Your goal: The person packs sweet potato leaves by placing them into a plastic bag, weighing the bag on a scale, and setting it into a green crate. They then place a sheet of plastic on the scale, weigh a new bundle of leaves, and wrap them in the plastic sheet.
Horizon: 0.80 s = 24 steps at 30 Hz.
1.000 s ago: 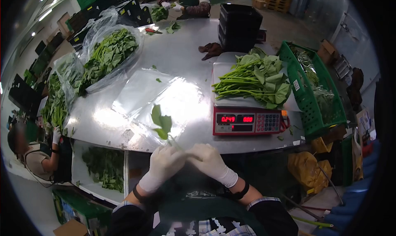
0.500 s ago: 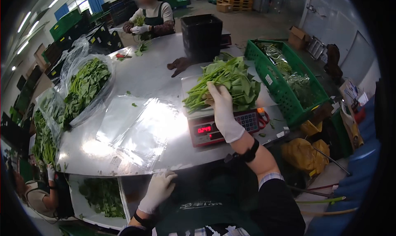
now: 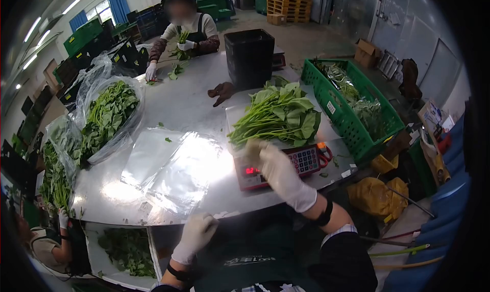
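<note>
A bunch of leafy green stems [image 3: 278,115] lies on the plate of a red digital scale [image 3: 306,161] at the table's right side. My right hand [image 3: 286,177], in a white glove, hovers over the scale's front, just below the stems and apart from them. Its fingers stretch forward with nothing in them, though the tips are blurred. Part of the red display is covered by that hand. My left hand [image 3: 194,236], gloved too, is loosely curled near the table's front edge, with nothing visible in it. Clear plastic bags [image 3: 168,164] lie flat on the table ahead of it.
Large plastic sacks of greens [image 3: 109,110] stand at the left. A black bin [image 3: 249,57] and a brown glove [image 3: 221,92] sit farther back. Right of the scale is a green crate [image 3: 334,110] with packed greens. Co-workers stand across the table and at lower left.
My right hand has lifted off the greens and drawn back toward me, leaving them on the scale. My left hand stays put. The co-worker opposite now reaches one hand to the table.
</note>
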Available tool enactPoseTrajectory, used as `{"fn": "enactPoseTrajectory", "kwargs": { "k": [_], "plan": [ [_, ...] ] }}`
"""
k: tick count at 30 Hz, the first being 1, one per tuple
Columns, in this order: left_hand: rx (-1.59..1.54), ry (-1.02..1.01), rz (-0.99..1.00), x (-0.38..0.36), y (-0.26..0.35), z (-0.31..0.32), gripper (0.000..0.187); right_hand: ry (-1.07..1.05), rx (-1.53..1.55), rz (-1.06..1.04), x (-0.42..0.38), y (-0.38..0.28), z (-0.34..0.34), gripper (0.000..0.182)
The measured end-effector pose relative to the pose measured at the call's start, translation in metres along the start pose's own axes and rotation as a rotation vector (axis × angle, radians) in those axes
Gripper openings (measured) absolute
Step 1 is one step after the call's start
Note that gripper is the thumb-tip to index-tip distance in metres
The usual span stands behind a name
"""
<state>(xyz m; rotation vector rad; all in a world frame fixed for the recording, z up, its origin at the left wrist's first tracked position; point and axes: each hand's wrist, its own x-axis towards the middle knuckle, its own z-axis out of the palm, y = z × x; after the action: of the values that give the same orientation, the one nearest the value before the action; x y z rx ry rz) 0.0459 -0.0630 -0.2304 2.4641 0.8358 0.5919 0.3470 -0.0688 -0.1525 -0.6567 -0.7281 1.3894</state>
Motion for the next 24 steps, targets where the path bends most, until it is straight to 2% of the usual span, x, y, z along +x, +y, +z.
{"fn": "enactPoseTrajectory", "kwargs": {
  "k": [1, 3, 5, 7, 9, 10, 13, 15, 16, 17, 19, 21, 22, 24],
  "plan": [
    [-0.030, 0.009, -0.028, -0.002, -0.008, 0.000, 0.009, -0.100, -0.076, 0.100, -0.018, 0.009, 0.002, 0.034],
    [-0.005, 0.051, -0.073, -0.001, -0.015, -0.004, 0.007, -0.473, -0.399, 0.143, -0.041, 0.025, 0.011, 0.032],
    [-0.020, 0.186, -0.196, 0.001, -0.018, -0.011, 0.007, -0.699, -0.523, 0.389, -0.055, 0.046, 0.021, 0.033],
    [-0.046, 0.176, -0.269, 0.003, -0.028, -0.012, 0.010, -0.768, -0.743, 0.438, -0.067, 0.096, 0.005, 0.036],
    [-0.003, 0.311, -0.248, 0.000, -0.041, -0.004, 0.014, -0.738, -0.976, 0.274, -0.085, 0.150, -0.015, 0.039],
    [0.089, 0.313, -0.227, -0.003, -0.043, -0.004, 0.019, -0.745, -1.076, 0.273, -0.092, 0.171, -0.024, 0.041],
    [0.186, 0.290, -0.242, -0.026, -0.035, -0.002, 0.019, -0.915, -1.332, 0.321, -0.104, 0.230, -0.066, 0.041],
    [0.088, 0.251, -0.402, -0.040, -0.023, -0.007, 0.015, -0.913, -1.228, 0.380, -0.099, 0.241, -0.082, 0.041],
    [0.134, 0.310, -0.364, -0.048, -0.029, -0.008, 0.013, -0.834, -1.153, 0.428, -0.095, 0.245, -0.086, 0.039],
    [0.188, 0.361, -0.319, -0.055, -0.035, -0.011, 0.012, -0.779, -1.006, 0.646, -0.083, 0.236, -0.082, 0.036],
    [0.208, 0.400, -0.332, -0.058, -0.031, -0.027, 0.012, -0.699, -0.844, 0.740, -0.067, 0.261, -0.105, 0.038],
    [0.092, 0.396, -0.452, -0.055, -0.048, -0.036, 0.012, -0.451, -0.792, 0.792, -0.061, 0.297, -0.129, 0.037],
    [0.088, 0.370, -0.479, -0.054, -0.060, -0.041, 0.013, -0.503, -0.953, 0.851, -0.045, 0.367, -0.185, 0.041],
    [0.192, 0.395, -0.454, -0.043, -0.083, -0.051, 0.014, -0.459, -1.087, 0.866, -0.039, 0.386, -0.193, 0.040]
  ]
}}
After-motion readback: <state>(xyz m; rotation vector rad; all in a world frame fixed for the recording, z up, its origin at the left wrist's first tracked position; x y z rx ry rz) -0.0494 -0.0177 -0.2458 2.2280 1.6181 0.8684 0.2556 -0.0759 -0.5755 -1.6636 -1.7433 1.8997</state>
